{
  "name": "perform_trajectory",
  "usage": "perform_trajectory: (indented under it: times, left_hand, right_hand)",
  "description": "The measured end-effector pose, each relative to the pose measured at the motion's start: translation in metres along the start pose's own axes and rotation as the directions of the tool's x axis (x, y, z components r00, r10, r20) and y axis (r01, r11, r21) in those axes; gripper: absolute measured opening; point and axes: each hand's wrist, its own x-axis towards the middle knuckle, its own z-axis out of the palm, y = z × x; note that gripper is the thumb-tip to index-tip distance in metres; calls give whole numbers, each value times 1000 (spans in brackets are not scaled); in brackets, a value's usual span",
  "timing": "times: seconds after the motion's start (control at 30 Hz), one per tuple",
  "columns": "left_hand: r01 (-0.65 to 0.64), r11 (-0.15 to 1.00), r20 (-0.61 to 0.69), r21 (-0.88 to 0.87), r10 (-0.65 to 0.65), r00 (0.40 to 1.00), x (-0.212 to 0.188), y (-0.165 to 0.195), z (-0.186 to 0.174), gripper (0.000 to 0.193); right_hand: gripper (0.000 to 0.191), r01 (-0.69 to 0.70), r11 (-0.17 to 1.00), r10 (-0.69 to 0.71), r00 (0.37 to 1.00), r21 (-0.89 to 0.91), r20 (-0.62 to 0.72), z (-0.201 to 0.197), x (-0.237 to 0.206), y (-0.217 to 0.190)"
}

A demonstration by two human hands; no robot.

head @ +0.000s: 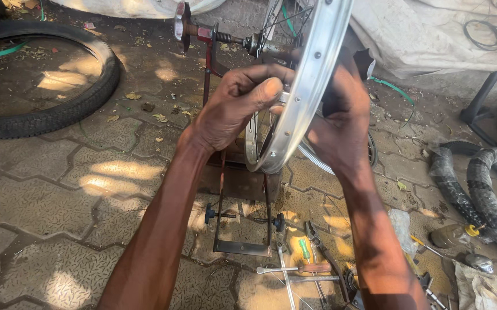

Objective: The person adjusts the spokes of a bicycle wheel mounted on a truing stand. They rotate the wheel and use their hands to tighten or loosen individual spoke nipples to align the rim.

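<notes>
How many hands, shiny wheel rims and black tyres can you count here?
Hands: 2, the left hand and the right hand, both on the rim.
Shiny wheel rims: 1, the rim on the red stand.
Round black tyres on the ground: 1, the tyre.
Total: 4

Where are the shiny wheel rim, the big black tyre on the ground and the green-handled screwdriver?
Wheel rim (311, 86), head view: on the rim's bright outer band.
Black tyre (96, 95), head view: on the tread at its right side.
Green-handled screwdriver (304, 249), head view: on the green handle.
</notes>
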Motion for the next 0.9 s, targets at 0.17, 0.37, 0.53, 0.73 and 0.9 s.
perform_trajectory:
  times: [0.17, 0.37, 0.53, 0.73, 0.9]
  left_hand:
    - [-17, 986, -73, 164, 30, 997, 9, -20, 14, 54]
    - [62, 926, -523, 372, 154, 838, -3, -38, 29, 69]
    - [445, 854, -737, 270, -114, 667, -43, -33, 57, 69]
    - [576, 817, -634, -6, -449, 630, -62, -62, 53, 56]
    - [374, 881, -604, 291, -134, 786, -66, -77, 46, 55]
  right_hand:
    - [57, -206, 971, 218, 972, -121, 90, -5, 3, -31]
    - [40, -167, 937, 188, 981, -305, 40, -1, 12, -32]
    - [42, -117, 988, 136, 971, -106, 198, -16, 24, -26]
    - [34, 45, 947, 16, 983, -320, 183, -18, 22, -13]
    - [30, -204, 969, 186, 973, -138, -137, -8, 6, -4]
